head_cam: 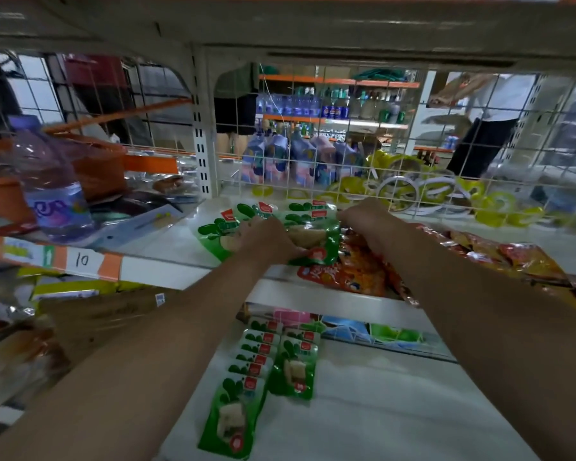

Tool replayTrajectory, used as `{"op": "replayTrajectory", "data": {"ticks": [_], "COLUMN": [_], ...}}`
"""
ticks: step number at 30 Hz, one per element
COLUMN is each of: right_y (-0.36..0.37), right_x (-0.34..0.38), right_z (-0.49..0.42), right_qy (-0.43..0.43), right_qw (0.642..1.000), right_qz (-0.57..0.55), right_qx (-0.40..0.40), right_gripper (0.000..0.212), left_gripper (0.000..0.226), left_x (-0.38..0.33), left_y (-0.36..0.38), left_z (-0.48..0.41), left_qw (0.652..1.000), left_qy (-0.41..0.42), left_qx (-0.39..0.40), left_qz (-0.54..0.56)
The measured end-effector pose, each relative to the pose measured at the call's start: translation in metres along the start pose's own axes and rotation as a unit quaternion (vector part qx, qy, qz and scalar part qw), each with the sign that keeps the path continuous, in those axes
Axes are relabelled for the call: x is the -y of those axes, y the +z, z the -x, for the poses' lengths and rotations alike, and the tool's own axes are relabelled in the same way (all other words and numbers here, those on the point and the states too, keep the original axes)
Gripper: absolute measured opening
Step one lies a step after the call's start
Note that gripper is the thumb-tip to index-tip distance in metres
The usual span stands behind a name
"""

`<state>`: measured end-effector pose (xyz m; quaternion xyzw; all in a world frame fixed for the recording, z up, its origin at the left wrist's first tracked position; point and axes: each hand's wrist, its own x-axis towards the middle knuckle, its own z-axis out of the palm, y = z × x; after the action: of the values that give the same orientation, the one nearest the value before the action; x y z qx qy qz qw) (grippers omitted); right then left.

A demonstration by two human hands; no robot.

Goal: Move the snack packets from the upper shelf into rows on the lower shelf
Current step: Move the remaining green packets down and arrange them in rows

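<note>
A pile of green snack packets (308,224) lies on the white upper shelf (167,241). My left hand (263,237) presses on the pile's left side, fingers closed over a packet. My right hand (363,217) grips the pile's right edge near the wire back. On the lower shelf (396,404), green packets lie in two overlapping rows: a longer left row (243,377) and a short right row (296,364).
Orange and red snack bags (356,271) spread along the upper shelf to the right. A water bottle (54,194) and orange basket (94,164) stand at left. A wire grid (346,154) closes the shelf's back. People stand behind it.
</note>
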<state>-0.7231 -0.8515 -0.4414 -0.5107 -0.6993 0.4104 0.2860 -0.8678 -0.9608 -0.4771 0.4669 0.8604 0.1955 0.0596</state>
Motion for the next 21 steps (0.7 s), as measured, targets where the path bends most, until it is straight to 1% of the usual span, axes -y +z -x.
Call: {"op": "replayTrajectory", "data": {"ticks": [2, 4, 6, 7, 9, 12, 16, 17, 19, 21], "right_y": [0.001, 0.003, 0.007, 0.008, 0.008, 0.005, 0.004, 0.005, 0.008, 0.013], "right_x": [0.001, 0.003, 0.004, 0.005, 0.006, 0.006, 0.005, 0.006, 0.008, 0.011], "right_z": [0.0, 0.002, 0.001, 0.003, 0.005, 0.007, 0.006, 0.007, 0.007, 0.008], "right_qy": [0.011, 0.025, 0.03, 0.032, 0.037, 0.033, 0.04, 0.042, 0.044, 0.043], "right_qw": [1.0, 0.999, 0.998, 0.998, 0.996, 0.992, 0.982, 0.98, 0.976, 0.977], "right_qz": [-0.005, -0.01, -0.031, -0.048, -0.081, -0.124, -0.183, -0.193, -0.211, -0.205], "right_qx": [0.014, 0.029, 0.037, 0.037, 0.022, -0.006, -0.009, -0.014, -0.031, -0.039], "right_gripper": [0.019, 0.016, 0.025, 0.03, 0.035, 0.026, 0.029, 0.031, 0.042, 0.047], "left_gripper": [0.069, 0.081, 0.096, 0.099, 0.09, 0.072, 0.071, 0.069, 0.057, 0.048], "left_x": [0.0, -0.001, 0.001, 0.001, 0.004, 0.01, 0.017, 0.02, 0.026, 0.034], "left_y": [-0.005, -0.006, -0.004, -0.005, -0.006, -0.009, -0.017, -0.02, -0.027, -0.033], "left_z": [0.002, 0.006, 0.008, 0.011, 0.013, 0.019, 0.028, 0.029, 0.032, 0.035], "left_qw": [0.999, 0.998, 0.998, 0.995, 0.987, 0.971, 0.949, 0.946, 0.942, 0.927], "left_qy": [-0.006, -0.02, -0.025, -0.033, -0.04, -0.037, -0.012, -0.005, 0.006, 0.0], "left_qx": [0.017, 0.028, 0.029, 0.028, 0.019, 0.007, 0.001, 0.002, -0.001, -0.005], "left_qz": [0.037, 0.049, 0.059, 0.086, 0.153, 0.235, 0.315, 0.325, 0.336, 0.374]}}
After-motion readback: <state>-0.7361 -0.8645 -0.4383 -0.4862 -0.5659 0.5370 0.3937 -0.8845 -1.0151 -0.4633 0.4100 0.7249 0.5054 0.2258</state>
